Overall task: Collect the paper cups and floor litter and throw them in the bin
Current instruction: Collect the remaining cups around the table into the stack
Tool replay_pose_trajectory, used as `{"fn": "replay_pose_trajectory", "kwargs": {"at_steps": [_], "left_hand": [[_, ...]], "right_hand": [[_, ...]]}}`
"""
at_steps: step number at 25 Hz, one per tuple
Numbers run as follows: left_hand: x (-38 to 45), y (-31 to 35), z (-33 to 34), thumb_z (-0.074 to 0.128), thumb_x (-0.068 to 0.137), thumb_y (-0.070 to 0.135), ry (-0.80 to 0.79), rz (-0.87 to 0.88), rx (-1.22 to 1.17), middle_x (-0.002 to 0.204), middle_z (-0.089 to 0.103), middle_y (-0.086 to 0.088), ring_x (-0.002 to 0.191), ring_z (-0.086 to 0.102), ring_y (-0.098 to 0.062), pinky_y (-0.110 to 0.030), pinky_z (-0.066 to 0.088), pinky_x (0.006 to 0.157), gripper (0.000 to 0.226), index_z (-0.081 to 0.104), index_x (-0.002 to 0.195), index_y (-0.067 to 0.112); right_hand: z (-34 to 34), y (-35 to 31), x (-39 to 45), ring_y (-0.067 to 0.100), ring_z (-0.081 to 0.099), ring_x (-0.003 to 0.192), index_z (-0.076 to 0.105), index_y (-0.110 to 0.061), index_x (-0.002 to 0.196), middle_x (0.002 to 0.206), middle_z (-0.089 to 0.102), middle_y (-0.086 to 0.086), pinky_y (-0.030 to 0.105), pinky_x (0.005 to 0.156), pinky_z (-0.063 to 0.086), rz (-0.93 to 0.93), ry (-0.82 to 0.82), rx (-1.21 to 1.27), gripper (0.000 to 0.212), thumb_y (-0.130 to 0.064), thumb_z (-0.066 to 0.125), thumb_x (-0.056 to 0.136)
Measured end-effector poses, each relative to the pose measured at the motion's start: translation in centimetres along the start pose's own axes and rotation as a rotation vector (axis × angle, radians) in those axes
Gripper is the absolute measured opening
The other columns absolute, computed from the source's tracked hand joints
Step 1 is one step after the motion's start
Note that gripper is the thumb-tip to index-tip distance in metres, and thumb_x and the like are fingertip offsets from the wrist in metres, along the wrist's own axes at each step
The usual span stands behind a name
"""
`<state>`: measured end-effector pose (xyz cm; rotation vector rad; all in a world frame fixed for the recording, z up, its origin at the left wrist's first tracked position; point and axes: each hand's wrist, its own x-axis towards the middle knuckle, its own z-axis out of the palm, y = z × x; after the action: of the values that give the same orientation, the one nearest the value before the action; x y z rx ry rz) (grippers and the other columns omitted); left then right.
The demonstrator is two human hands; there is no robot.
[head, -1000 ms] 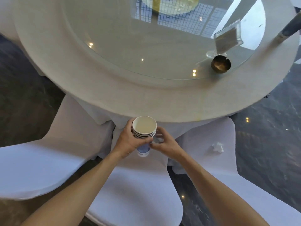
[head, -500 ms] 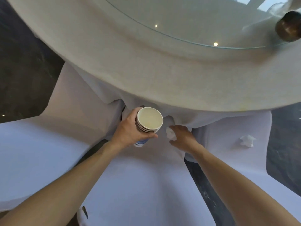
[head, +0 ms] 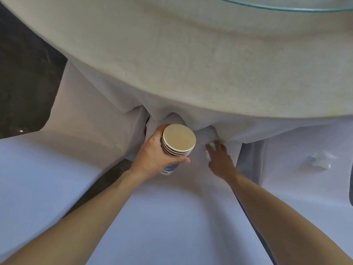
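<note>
My left hand grips a stack of several nested paper cups, held upright just below the table's edge, with a blue print on the lowest cup. My right hand reaches down onto the white-covered middle chair. Its fingers are spread over a small crumpled white tissue, which shows only as bits beside the thumb and forefinger. A second crumpled tissue lies on the right chair, well clear of both hands.
The round table with a beige cloth overhangs the chairs; the rim of its glass top shows at the upper right. Another white-covered chair stands on the left. Dark floor shows at the far left.
The view has dropped and moved closer to the chairs. My right hand left the cup stack and went down onto the tissue on the middle chair. My left hand still holds the cups.
</note>
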<state>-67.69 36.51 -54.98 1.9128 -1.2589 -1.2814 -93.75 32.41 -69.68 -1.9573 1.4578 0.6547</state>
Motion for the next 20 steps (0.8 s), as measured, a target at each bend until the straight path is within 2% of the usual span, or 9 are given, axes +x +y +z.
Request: {"fn": "replay_pose_trajectory", "kwargs": {"at_steps": [3, 7, 10, 13, 17, 19, 20], "left_hand": [[-0.2, -0.4, 0.8, 0.095, 0.042, 0.065, -0.020, 0.008, 0.016, 0.120, 0.067, 0.029, 0.114, 0.065, -0.002, -0.009, 0.048, 0.091, 0.099, 0.051, 0.129, 0.044], [-1.0, 1.4, 1.5, 0.098, 0.044, 0.064, -0.090, 0.003, 0.079, 0.125, 0.068, 0.021, 0.118, 0.065, -0.009, -0.029, 0.052, 0.096, 0.101, 0.052, 0.131, 0.042], [-2.6, 4.9, 1.2, 0.101, 0.049, 0.055, -0.113, 0.015, 0.134, 0.123, 0.069, 0.019, 0.116, 0.064, -0.009, -0.025, 0.049, 0.089, 0.100, 0.052, 0.135, 0.038], [-4.9, 8.6, 0.5, 0.100, 0.051, 0.054, -0.107, 0.045, 0.152, 0.120, 0.070, 0.021, 0.114, 0.065, -0.009, -0.026, 0.051, 0.089, 0.099, 0.050, 0.136, 0.041], [-8.2, 14.1, 0.1, 0.096, 0.052, 0.062, -0.103, 0.105, 0.158, 0.119, 0.070, 0.022, 0.112, 0.067, -0.008, -0.030, 0.054, 0.090, 0.096, 0.049, 0.134, 0.045], [-9.4, 17.0, 0.3, 0.096, 0.052, 0.060, -0.098, 0.147, 0.164, 0.120, 0.069, 0.021, 0.112, 0.066, -0.009, -0.026, 0.050, 0.086, 0.095, 0.050, 0.134, 0.044], [-10.0, 18.6, 0.6, 0.096, 0.052, 0.059, -0.085, 0.173, 0.167, 0.121, 0.068, 0.020, 0.112, 0.065, -0.009, -0.026, 0.049, 0.085, 0.095, 0.051, 0.134, 0.043]], "right_hand": [[0.9, -0.3, -0.6, 0.035, 0.048, 0.124, 0.048, -0.012, 0.139, 0.142, 0.041, 0.015, 0.043, 0.091, 0.051, -0.020, -0.023, 0.029, 0.043, -0.001, 0.047, 0.097], [-1.9, -0.5, -4.1, 0.033, 0.058, 0.109, 0.058, -0.007, 0.125, 0.124, 0.053, 0.014, 0.035, 0.081, 0.046, 0.040, -0.002, 0.181, 0.034, 0.002, 0.044, 0.096], [-6.8, -0.8, -8.0, 0.031, 0.061, 0.101, 0.063, -0.011, 0.119, 0.119, 0.059, 0.012, 0.032, 0.074, 0.045, 0.050, 0.081, 0.313, 0.030, -0.004, 0.047, 0.094], [-13.1, -1.1, -12.6, 0.029, 0.064, 0.106, 0.069, -0.014, 0.118, 0.120, 0.067, 0.010, 0.039, 0.084, 0.053, 0.040, 0.170, 0.385, 0.028, -0.016, 0.054, 0.094], [-21.8, -1.1, -19.8, 0.025, 0.070, 0.095, 0.079, -0.021, 0.102, 0.097, 0.078, 0.001, 0.039, 0.083, 0.056, -0.004, 0.398, 0.601, 0.021, -0.034, 0.065, 0.093], [-25.0, -1.1, -22.9, 0.024, 0.068, 0.096, 0.080, -0.022, 0.105, 0.098, 0.077, 0.000, 0.036, 0.086, 0.054, -0.048, 0.501, 0.651, 0.020, -0.033, 0.069, 0.092], [-26.3, -1.0, -24.7, 0.019, 0.066, 0.094, 0.080, -0.020, 0.108, 0.101, 0.073, 0.000, 0.030, 0.085, 0.051, -0.066, 0.535, 0.687, 0.021, -0.030, 0.071, 0.092]]}}
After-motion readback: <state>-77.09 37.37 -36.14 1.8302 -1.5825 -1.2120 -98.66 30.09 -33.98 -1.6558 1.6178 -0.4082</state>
